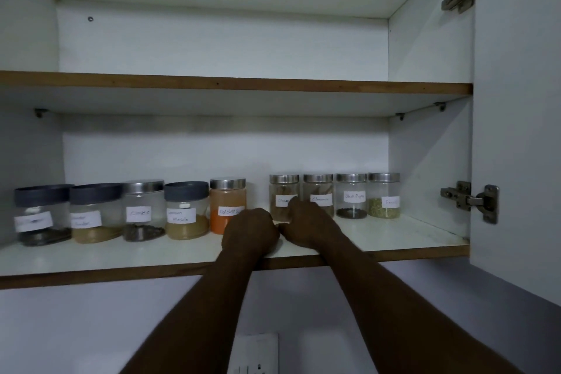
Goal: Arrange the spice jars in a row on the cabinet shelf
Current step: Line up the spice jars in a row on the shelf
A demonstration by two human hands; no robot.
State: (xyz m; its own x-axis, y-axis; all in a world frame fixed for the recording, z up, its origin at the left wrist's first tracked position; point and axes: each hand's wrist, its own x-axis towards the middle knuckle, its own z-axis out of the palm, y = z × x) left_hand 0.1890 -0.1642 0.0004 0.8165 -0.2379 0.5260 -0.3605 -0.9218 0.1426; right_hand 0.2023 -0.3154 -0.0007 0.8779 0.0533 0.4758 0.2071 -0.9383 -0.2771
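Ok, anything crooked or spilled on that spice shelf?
Nothing looks spilled or tipped. The one break is a gap between the red chilli jar and the next steel-lidded jar, wider than the spacing elsewhere in the row. The left hand and right hand sit in front of it.

Handwritten white labels: the cloves jar (142, 211) at left reads "Cloves"; towards the right, the cinnamon jar (318, 188) reads "Cinnamon", the pepper jar (351, 196) "Black Pepper".

White cabinet shelf (394, 241), nine labelled spice jars (144, 211) upright in a row
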